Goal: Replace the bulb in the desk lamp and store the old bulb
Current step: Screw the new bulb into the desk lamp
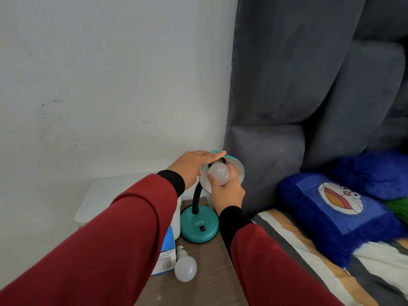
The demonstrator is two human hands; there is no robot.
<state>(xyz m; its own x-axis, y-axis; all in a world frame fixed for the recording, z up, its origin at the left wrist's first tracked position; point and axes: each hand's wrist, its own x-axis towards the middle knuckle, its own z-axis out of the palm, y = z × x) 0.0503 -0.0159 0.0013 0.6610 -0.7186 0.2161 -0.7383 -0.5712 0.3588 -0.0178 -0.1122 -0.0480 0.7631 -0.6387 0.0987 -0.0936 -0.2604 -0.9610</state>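
Note:
A teal desk lamp stands on the wooden bedside table, its round base (199, 226) marked ATN and its shade (239, 171) tilted toward me. My left hand (194, 164) lies flat over the top of the shade, holding it. My right hand (227, 191) grips a white bulb (218, 173) that sits in the mouth of the shade at the socket. A second white bulb (185, 267) lies loose on the table near the front, screw cap pointing away from me. Beside it lies a blue and white bulb box (166, 255), partly hidden by my left sleeve.
A white plastic container (92, 199) stands at the table's back left against the wall. The grey padded headboard (276, 107) rises just right of the lamp. The bed with striped sheet (309, 250) and blue cartoon pillow (340, 213) borders the table's right edge.

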